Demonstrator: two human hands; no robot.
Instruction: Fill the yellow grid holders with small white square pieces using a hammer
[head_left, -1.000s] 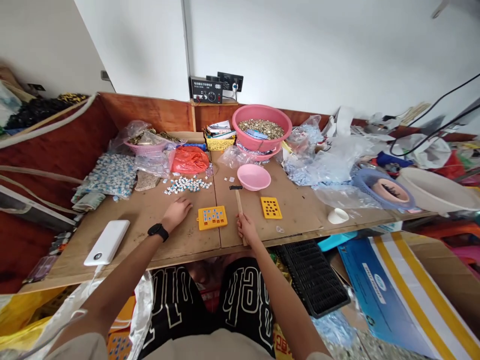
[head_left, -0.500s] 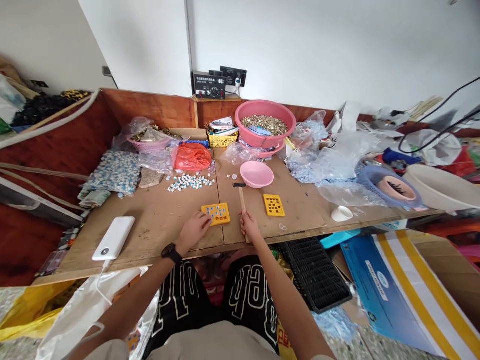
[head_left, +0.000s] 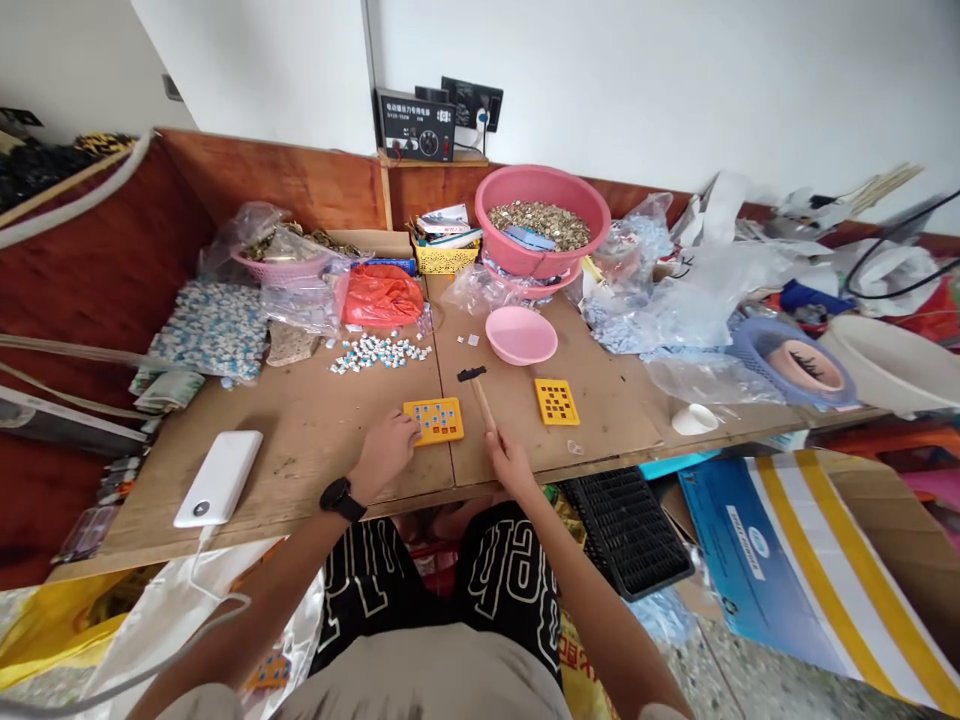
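My right hand (head_left: 510,462) is closed round the wooden handle of a small hammer (head_left: 484,400), whose black head points away from me over the table. A yellow tray (head_left: 454,406) with small square pockets lies flat to its left, and small blue-and-white pieces sit in many of them. At that tray's left edge, my left hand (head_left: 386,452) has its fingers curled and gripping; their undersides are hidden. Right of the hammer lies a second yellow tray (head_left: 556,402) with dark pockets. Loose blue-and-white pieces (head_left: 379,352) are heaped behind the first tray.
A pink bowl (head_left: 521,336) stands behind the hammer. Farther back is a larger pink basin (head_left: 491,190) holding brass-coloured parts. A white power bank (head_left: 219,480) lies at the left, a white paper cup (head_left: 694,419) at the right. Plastic bags (head_left: 675,310) crowd the back right.
The hammer has tilted, its head moving slightly left and nearer to me. My left hand has shifted from the tray's lower left corner up along its left edge. The view has moved slightly.
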